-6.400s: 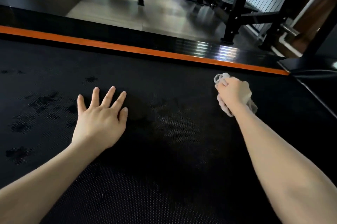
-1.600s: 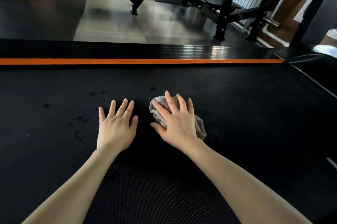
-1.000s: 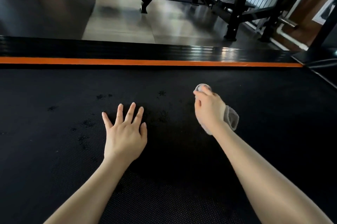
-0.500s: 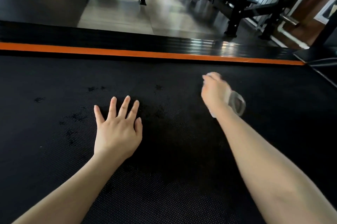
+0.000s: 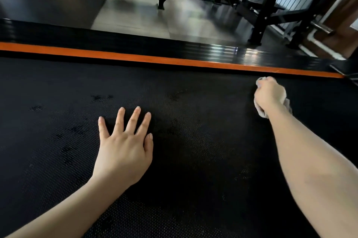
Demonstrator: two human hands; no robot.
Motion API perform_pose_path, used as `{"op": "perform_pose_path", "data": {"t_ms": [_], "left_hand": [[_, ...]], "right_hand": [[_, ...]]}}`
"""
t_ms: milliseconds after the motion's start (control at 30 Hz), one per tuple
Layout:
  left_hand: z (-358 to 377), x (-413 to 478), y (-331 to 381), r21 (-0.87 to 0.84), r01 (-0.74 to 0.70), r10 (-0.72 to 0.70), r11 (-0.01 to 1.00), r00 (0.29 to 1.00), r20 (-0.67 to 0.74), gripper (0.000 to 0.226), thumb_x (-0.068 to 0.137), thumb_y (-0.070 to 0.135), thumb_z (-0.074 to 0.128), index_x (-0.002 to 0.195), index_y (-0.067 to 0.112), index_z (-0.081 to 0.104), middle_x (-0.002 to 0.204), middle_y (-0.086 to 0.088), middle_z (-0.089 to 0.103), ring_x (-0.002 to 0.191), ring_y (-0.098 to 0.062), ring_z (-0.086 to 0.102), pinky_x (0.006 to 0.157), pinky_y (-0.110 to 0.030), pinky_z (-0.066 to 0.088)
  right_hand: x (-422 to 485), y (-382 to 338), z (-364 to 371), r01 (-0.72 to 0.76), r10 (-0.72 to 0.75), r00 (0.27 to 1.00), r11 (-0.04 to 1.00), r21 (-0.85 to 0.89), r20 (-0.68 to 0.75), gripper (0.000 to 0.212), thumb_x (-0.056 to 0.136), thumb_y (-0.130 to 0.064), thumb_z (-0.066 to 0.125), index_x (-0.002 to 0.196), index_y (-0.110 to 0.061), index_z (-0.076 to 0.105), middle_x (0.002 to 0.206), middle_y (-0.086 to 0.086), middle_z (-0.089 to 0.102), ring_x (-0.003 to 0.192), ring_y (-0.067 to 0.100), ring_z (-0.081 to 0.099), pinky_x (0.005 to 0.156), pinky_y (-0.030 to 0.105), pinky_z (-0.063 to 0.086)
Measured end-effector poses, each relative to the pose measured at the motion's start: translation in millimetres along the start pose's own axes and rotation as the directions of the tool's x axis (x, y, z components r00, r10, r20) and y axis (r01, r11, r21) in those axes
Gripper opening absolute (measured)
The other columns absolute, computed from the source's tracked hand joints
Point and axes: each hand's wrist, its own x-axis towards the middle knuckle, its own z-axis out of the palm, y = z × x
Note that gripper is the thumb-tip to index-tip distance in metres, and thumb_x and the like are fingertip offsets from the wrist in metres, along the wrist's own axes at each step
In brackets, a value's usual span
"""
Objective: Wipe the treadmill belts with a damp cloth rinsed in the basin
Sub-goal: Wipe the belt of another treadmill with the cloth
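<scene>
- Black textured rubber: treadmill belt [image 5: 193,170], filling the near and middle ground. Darker damp patches [image 5: 100,97] lay left of centre.
- Left hand [image 5: 124,148]: palm down on the belt, near the middle. Its fingers [image 5: 135,119] were straight and spread apart and held nothing.
- Right hand [image 5: 270,94]: farther out and to the right, close to the belt's far edge. The fingers were curled in over the cloth, though motion blur left the exact grip unclear.
- Cloth [image 5: 261,111]: pale grey and bunched, showing above and below the fist, down at the belt surface.
- Step in hand, as judged: a wiping stroke at its far reach. The next move called for drawing the cloth back across the stretch between the two hands with steady downward pressure, the left hand serving as a brace.
- Basin: not in view.
- Orange strip [image 5: 155,59]: bordering the belt's far edge, just beyond the cloth.
- Ribbed black side rail [image 5: 135,45]: behind the strip.
- Weight bench frame [image 5: 257,5]: on the floor, well beyond.
</scene>
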Motion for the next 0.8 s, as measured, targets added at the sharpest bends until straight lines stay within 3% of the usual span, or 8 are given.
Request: {"op": "perform_pose_path", "data": {"t_ms": [67,133,267,367,500,600,733,800], "left_hand": [[-0.8,-0.2,1.2,0.018,0.002,-0.002,1.0,1.0,0.019,0.063,0.091,0.045,0.012,0.144,0.023,0.037,0.15,-0.003,0.036,0.141,-0.034,0.025,0.109,-0.064,0.013],[-4.3,-1.7,1.9,0.015,0.014,-0.014,1.0,0.999,0.039,0.066,0.089,0.047,0.005,0.147,0.025,0.03,0.154,-0.001,0.028,0.143,-0.032,0.018,0.11,-0.063,0.009],[-13.1,-3.6,3.4,-0.008,0.032,-0.032,0.999,0.996,0.078,0.066,0.089,0.047,-0.002,0.15,0.029,0.015,0.158,0.002,0.012,0.146,-0.028,0.002,0.113,-0.059,0.0],[-17.1,-3.8,4.1,-0.06,0.053,-0.047,0.997,0.995,0.086,0.054,0.098,0.042,0.016,0.15,0.029,0.017,0.159,0.003,0.011,0.146,-0.026,0.0,0.114,-0.057,-0.002],[-27.9,-8.8,3.9,-0.211,0.061,-0.048,0.976,0.997,0.067,0.048,0.099,0.033,0.03,0.146,0.023,0.031,0.156,0.001,0.022,0.146,-0.024,0.007,0.117,-0.051,-0.001],[-45.4,-33.4,-4.4,-0.372,0.145,-0.131,0.917,0.989,0.062,0.047,0.099,0.03,0.037,0.145,0.02,0.035,0.154,-0.002,0.027,0.145,-0.024,0.013,0.118,-0.042,0.006],[-67.8,-91.5,-42.5,-0.268,0.137,-0.128,0.954,0.991,0.051,0.049,0.099,0.035,0.037,0.146,0.024,0.033,0.155,-0.001,0.024,0.145,-0.025,0.011,0.118,-0.043,0.006],[-74.5,-120.3,-70.1,-0.155,0.16,-0.142,0.975,0.983,0.121,0.05,0.099,0.04,0.033,0.147,0.029,0.028,0.157,-0.001,0.019,0.146,-0.026,0.007,0.117,-0.045,0.002]], "right_hand": [[-4.2,-24.3,12.8,0.095,-0.093,0.995,0.994,0.062,-0.03,0.035,0.095,-0.012,0.047,0.128,-0.013,0.057,0.138,0.007,0.052,0.117,0.034,0.054,0.097,0.033,0.043],[-31.0,-72.9,17.2,0.301,-0.297,0.953,0.945,0.125,-0.052,0.034,0.094,-0.015,0.048,0.126,-0.019,0.061,0.137,0.003,0.053,0.109,0.035,0.059,0.093,0.035,0.044],[-109.1,-140.1,8.9,0.651,-0.659,0.752,0.733,0.197,-0.033,0.037,0.093,-0.011,0.039,0.118,-0.016,0.066,0.128,0.001,0.06,0.087,0.036,0.063,0.076,0.036,0.045],[-155.7,-124.8,-19.5,0.682,-0.714,0.7,0.681,0.267,0.032,0.033,0.094,-0.006,0.043,0.116,-0.015,0.066,0.124,-0.001,0.063,0.087,0.035,0.065,0.073,0.034,0.047],[-247.1,-83.9,-63.9,0.628,-0.697,0.707,0.697,0.346,0.119,0.039,0.088,-0.003,0.049,0.121,-0.015,0.065,0.133,0.003,0.059,0.111,0.027,0.063,0.094,0.039,0.051],[-332.1,-50.1,-89.2,0.724,-0.802,0.597,0.549,0.418,0.02,0.036,0.073,0.005,0.061,0.106,-0.008,0.071,0.116,0.012,0.068,0.092,0.031,0.07,0.073,0.045,0.059],[-381.6,-14.7,-111.2,0.823,-0.934,0.352,0.342,0.453,0.065,0.033,0.079,-0.004,0.071,0.11,-0.015,0.071,0.125,0.002,0.065,0.115,0.016,0.061,0.101,0.032,0.047],[-374.4,-8.2,-113.7,0.775,-0.932,0.343,0.353,0.524,0.12,0.035,0.092,-0.025,0.058,0.126,-0.019,0.062,0.138,-0.002,0.054,0.129,0.015,0.049,0.11,0.038,0.038]]}}
